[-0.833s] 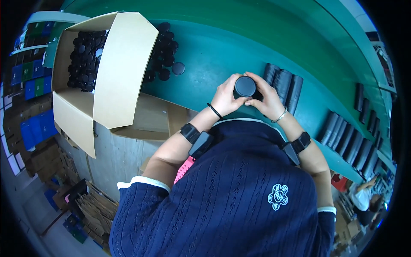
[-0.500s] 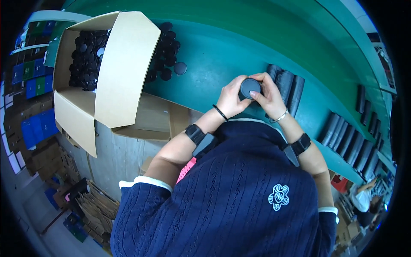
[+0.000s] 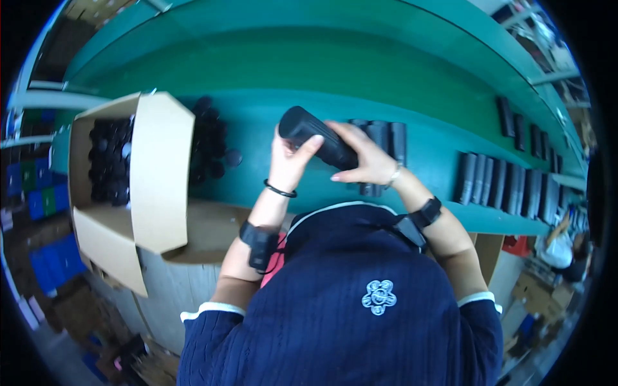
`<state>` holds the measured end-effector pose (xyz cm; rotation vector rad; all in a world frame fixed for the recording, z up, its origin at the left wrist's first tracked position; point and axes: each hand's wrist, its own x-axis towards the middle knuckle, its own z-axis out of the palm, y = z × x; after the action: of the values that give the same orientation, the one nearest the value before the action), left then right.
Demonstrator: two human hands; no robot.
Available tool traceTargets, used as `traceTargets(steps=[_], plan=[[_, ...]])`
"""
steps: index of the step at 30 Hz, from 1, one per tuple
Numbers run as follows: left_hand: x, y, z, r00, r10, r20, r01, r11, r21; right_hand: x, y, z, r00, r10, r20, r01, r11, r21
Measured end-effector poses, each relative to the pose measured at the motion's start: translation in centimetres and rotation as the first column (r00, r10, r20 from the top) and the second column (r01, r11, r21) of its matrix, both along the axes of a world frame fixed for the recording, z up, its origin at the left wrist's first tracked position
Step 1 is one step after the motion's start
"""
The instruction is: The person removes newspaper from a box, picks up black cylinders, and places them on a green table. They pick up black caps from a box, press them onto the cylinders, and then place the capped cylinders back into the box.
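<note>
Between my hands a black cylinder [image 3: 320,140] is tilted above the green bench, its flat round end up and to the left. My left hand [image 3: 290,157] wraps that end, the thumb lying along its side. Around the lower right end are the fingers and thumb of my right hand [image 3: 368,157]; the picture is a little blurred there. Just beyond my right hand, several like black cylinders [image 3: 398,141] lie side by side on the bench. Left of my left hand, loose black round caps [image 3: 209,145] are heaped beside a carton.
The open cardboard carton [image 3: 161,174] at the left holds many black caps [image 3: 109,157], its flaps standing out. A row of black cylinders [image 3: 499,183] lies on the bench [image 3: 277,109] at the right, with more on a raised ledge behind. Another person [image 3: 557,248] is at the far right.
The cylinder went from end-up, with my thumb on its cap, to lying slantwise between my hands. My hands moved left and apart along it. The view has turned.
</note>
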<state>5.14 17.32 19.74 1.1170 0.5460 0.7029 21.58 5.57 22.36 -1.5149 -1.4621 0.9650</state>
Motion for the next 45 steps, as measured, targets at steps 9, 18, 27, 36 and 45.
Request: traceTargets(steps=[9,18,27,36,45], plan=[[10.1,-2.7,-6.3,0.721,0.084,-0.688,0.386,0.776,0.499,17.6,-2.2,-6.2,0.669,-0.699,0.253,0.74,0.657,-0.144],[14.3,-4.7,-4.8,0.538,-0.016,-0.843,0.618,0.687,0.381,28.8,-6.0,-13.2,0.327,-0.388,0.862,0.905,0.391,-0.168],[7.2,-1.1,3.0,0.942,-0.317,-0.109,0.316,0.948,-0.031,8.7,-3.4,-3.8,0.81,-0.31,-0.497,0.245,0.95,-0.193],[1.8,-0.9,-3.3,0.927,-0.243,-0.286,0.316,0.917,0.246,1.7,1.2,-4.7,0.688,-0.309,-0.656,0.159,0.947,-0.279],[0.8,-1.1,-6.1,0.947,-0.222,-0.231,0.274,0.934,0.23,-0.3,1.6,-6.1,0.766,-0.268,-0.584,0.194,0.963,-0.188]])
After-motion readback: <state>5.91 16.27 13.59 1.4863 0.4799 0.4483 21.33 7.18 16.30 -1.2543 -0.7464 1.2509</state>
